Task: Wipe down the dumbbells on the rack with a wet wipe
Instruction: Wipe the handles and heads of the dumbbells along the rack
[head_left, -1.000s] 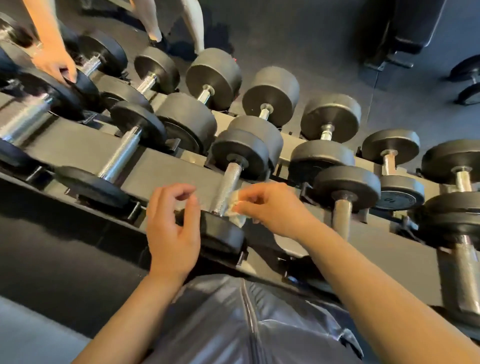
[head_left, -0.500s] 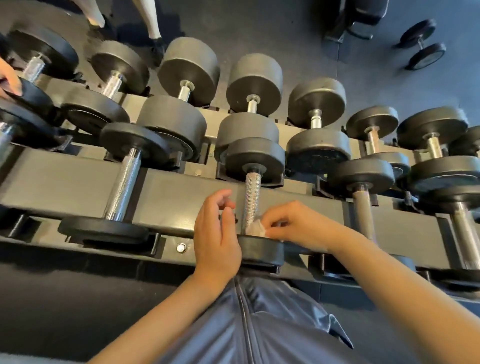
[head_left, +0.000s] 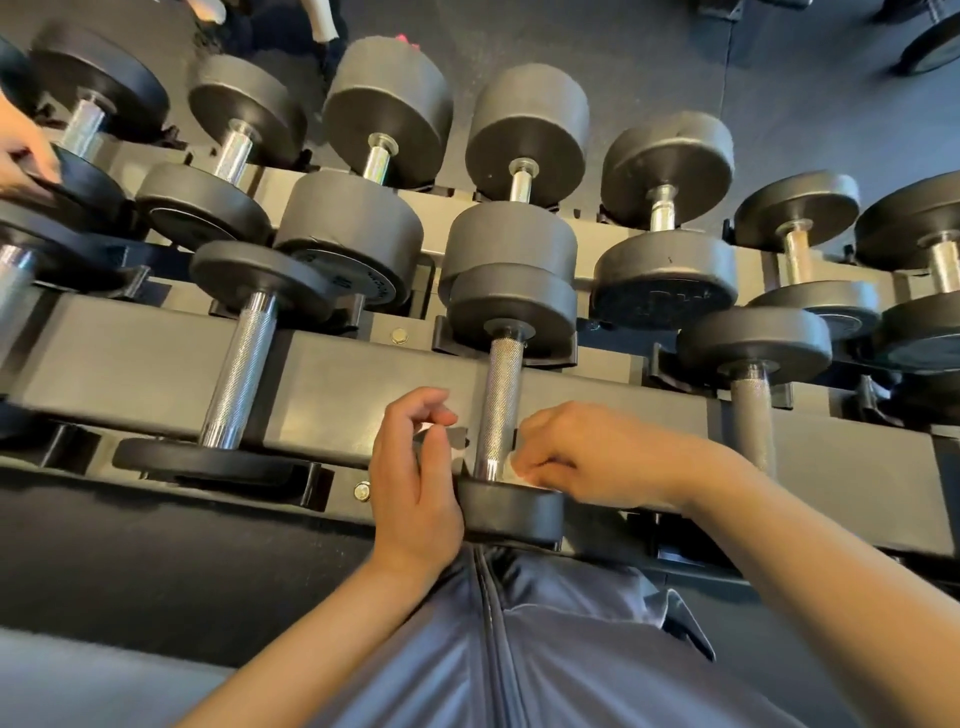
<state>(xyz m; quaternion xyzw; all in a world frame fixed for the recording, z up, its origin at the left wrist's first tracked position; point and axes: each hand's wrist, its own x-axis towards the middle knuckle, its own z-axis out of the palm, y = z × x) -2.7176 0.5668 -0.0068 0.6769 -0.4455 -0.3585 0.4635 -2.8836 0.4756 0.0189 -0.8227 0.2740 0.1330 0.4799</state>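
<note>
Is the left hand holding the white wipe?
No, the right hand pinches the white wet wipe against the knurled silver dumbbell handle, while the left hand holds nothing beside it.

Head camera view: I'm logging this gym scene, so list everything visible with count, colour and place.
Near-tier dumbbells: four visible, black heads, knurled steel handles, front rail.
Far-tier dumbbells: about seven, black, behind.
Rack: one, grey, across the frame.
Wet wipe: one, white, at the base of the centre handle.
Loose dumbbell: one, black, floor, top right.
Another person's hand: one, left edge, on a dumbbell head.
Grey garment: bottom centre.
Left hand: fingers curled, holds nothing.
Right hand: pinches the wet wipe.
</note>
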